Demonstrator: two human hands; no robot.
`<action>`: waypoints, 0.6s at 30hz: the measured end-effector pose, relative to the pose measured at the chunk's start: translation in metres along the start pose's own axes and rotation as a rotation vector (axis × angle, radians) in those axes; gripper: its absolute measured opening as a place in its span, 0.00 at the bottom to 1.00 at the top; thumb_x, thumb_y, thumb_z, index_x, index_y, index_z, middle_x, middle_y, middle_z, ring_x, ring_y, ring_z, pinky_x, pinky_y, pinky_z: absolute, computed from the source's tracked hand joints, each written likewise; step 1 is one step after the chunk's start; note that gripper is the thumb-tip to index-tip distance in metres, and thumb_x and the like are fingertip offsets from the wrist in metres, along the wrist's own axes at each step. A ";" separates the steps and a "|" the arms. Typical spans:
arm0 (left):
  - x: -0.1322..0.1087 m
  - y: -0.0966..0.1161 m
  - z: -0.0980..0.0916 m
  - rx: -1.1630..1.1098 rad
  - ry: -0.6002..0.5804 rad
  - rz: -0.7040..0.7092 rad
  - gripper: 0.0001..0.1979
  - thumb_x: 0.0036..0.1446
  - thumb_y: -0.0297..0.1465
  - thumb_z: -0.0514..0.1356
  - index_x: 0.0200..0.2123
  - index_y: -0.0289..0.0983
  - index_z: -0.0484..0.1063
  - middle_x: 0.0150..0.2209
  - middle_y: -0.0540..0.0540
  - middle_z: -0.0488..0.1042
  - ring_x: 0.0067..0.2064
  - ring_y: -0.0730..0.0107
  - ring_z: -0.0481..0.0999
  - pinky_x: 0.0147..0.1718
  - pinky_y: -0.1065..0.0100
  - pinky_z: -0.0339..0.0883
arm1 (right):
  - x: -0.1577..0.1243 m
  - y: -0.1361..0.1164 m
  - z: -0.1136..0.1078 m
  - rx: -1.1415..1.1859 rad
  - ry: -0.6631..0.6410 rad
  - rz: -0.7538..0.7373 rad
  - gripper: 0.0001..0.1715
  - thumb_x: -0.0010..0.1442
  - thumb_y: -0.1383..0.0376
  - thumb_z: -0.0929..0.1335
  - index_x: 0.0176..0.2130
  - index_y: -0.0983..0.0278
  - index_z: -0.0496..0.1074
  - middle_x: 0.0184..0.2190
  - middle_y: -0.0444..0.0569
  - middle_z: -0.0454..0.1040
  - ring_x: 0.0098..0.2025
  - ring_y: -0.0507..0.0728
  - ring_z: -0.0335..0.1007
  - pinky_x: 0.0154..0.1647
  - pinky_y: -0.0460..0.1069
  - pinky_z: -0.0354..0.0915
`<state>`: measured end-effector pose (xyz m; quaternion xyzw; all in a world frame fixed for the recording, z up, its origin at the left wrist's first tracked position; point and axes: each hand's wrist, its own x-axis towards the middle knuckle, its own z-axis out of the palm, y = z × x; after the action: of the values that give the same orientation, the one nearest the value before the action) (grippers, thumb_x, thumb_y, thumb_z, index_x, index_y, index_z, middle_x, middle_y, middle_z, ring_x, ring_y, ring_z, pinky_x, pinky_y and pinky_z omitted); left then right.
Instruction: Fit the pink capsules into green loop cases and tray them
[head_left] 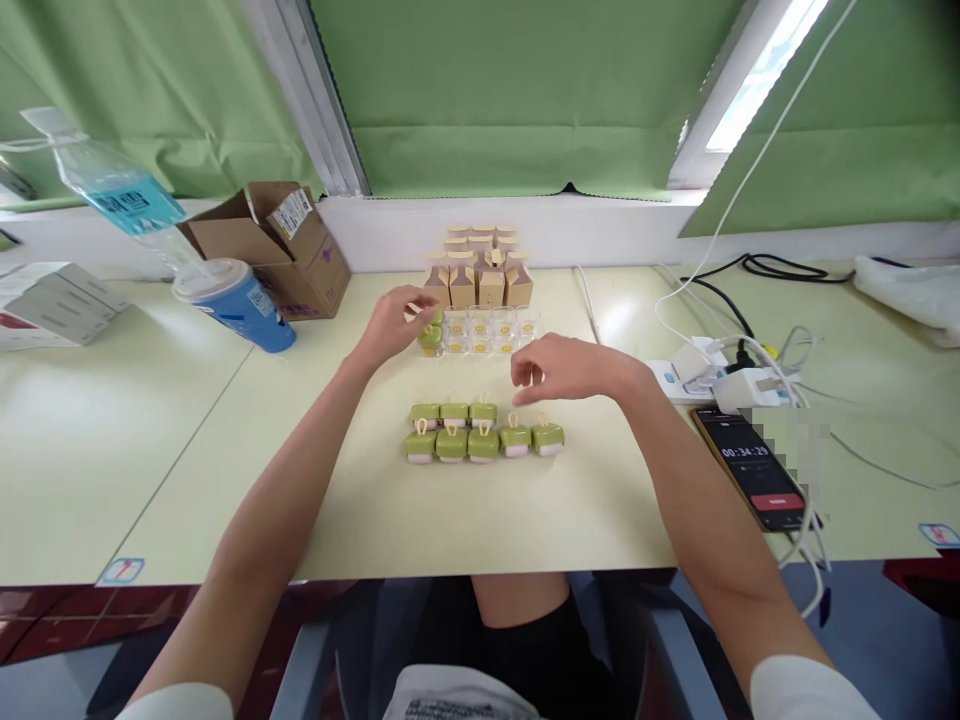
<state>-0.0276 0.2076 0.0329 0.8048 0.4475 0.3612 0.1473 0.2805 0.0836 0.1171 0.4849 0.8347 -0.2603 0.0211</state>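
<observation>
My left hand (397, 322) is over the left end of a row of clear plastic cups or boxes (480, 330) with yellow marks. Its thumb and fingers are apart, right beside two small green-lidded containers (430, 338) at that end; whether the fingertips touch the upper one is hard to tell. My right hand (559, 366) hovers above the table, fingers loosely curled and apart, with nothing visible in them. Just below it, two rows of small green-topped containers (483, 443) with white bases and cream loops stand on the table.
Small brown cardboard boxes (491, 288) stand in rows behind the clear pieces. To the left are an open carton (311, 265), a blue cup (251, 315) and a tilted bottle (127, 200). A phone (750, 465), chargers (697, 362) and cables lie to the right.
</observation>
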 end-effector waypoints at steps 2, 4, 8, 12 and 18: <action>-0.002 0.015 0.001 0.151 -0.157 0.159 0.13 0.68 0.42 0.65 0.46 0.40 0.85 0.46 0.41 0.83 0.54 0.51 0.77 0.57 0.51 0.74 | 0.001 -0.006 0.004 -0.079 -0.147 0.058 0.17 0.61 0.53 0.79 0.40 0.62 0.77 0.46 0.52 0.83 0.45 0.61 0.78 0.36 0.51 0.63; -0.006 0.026 0.007 0.286 -0.267 0.244 0.13 0.65 0.42 0.70 0.46 0.40 0.86 0.47 0.39 0.82 0.58 0.46 0.74 0.58 0.47 0.73 | 0.006 -0.011 0.009 -0.121 -0.222 0.079 0.16 0.64 0.55 0.78 0.43 0.63 0.78 0.47 0.53 0.83 0.45 0.60 0.77 0.37 0.51 0.63; -0.012 0.032 0.019 0.431 -0.362 0.265 0.08 0.62 0.34 0.72 0.42 0.39 0.87 0.51 0.37 0.79 0.60 0.42 0.71 0.55 0.47 0.73 | 0.018 -0.015 0.019 -0.129 -0.293 0.057 0.08 0.67 0.61 0.75 0.41 0.65 0.79 0.42 0.52 0.83 0.41 0.59 0.76 0.36 0.51 0.62; -0.013 0.031 0.020 0.435 -0.355 0.260 0.07 0.61 0.30 0.69 0.43 0.40 0.86 0.52 0.36 0.78 0.62 0.41 0.70 0.57 0.45 0.72 | 0.022 -0.016 0.025 -0.128 -0.278 0.031 0.13 0.63 0.69 0.75 0.28 0.63 0.74 0.30 0.47 0.79 0.32 0.55 0.69 0.31 0.51 0.58; -0.014 0.035 0.021 0.465 -0.271 0.148 0.17 0.59 0.29 0.67 0.51 0.39 0.85 0.56 0.31 0.76 0.67 0.29 0.64 0.63 0.33 0.67 | 0.007 -0.007 0.014 0.038 -0.141 -0.222 0.15 0.59 0.75 0.73 0.24 0.60 0.72 0.27 0.42 0.81 0.32 0.54 0.75 0.32 0.50 0.63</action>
<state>0.0040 0.1786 0.0316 0.8884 0.4346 0.1475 -0.0098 0.2677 0.0804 0.1060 0.3704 0.8745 -0.3104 0.0417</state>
